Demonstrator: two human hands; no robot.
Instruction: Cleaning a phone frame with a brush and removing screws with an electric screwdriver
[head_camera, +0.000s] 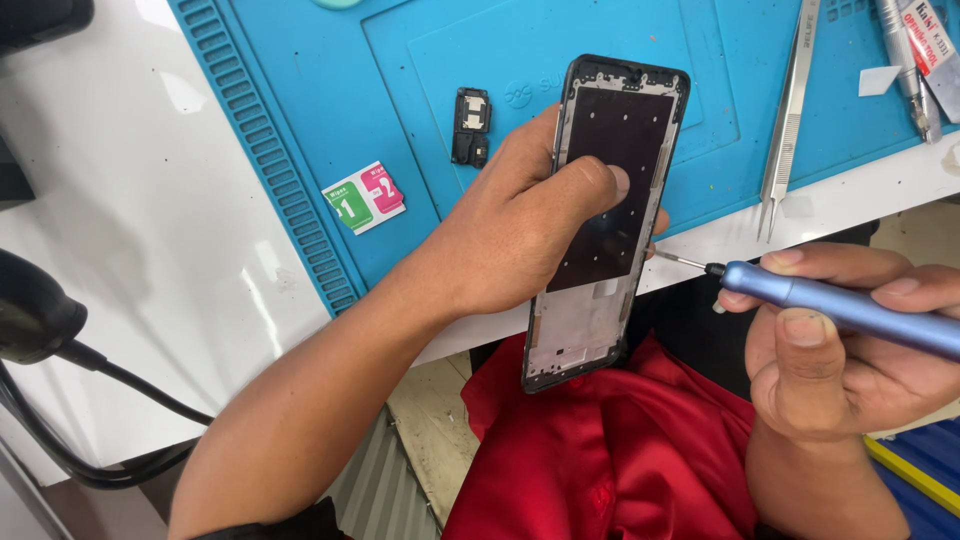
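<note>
My left hand (520, 225) grips a black phone frame (610, 150) with its back open, thumb pressed across the dark inner plate. The frame is held upright over the table edge and my lap. In my right hand (835, 355) is a slim blue-grey screwdriver (850, 308); its thin tip (672, 260) touches the frame's right side edge. A small black phone part (471, 126) lies on the blue mat (300, 110), just left of the frame.
Metal tweezers (788, 120) lie on the mat at the right, beside another tool (905, 65) at the top right corner. A green and pink wipe packet (364, 198) sits on the mat. A black cable (110, 385) crosses the white table (120, 230) at left.
</note>
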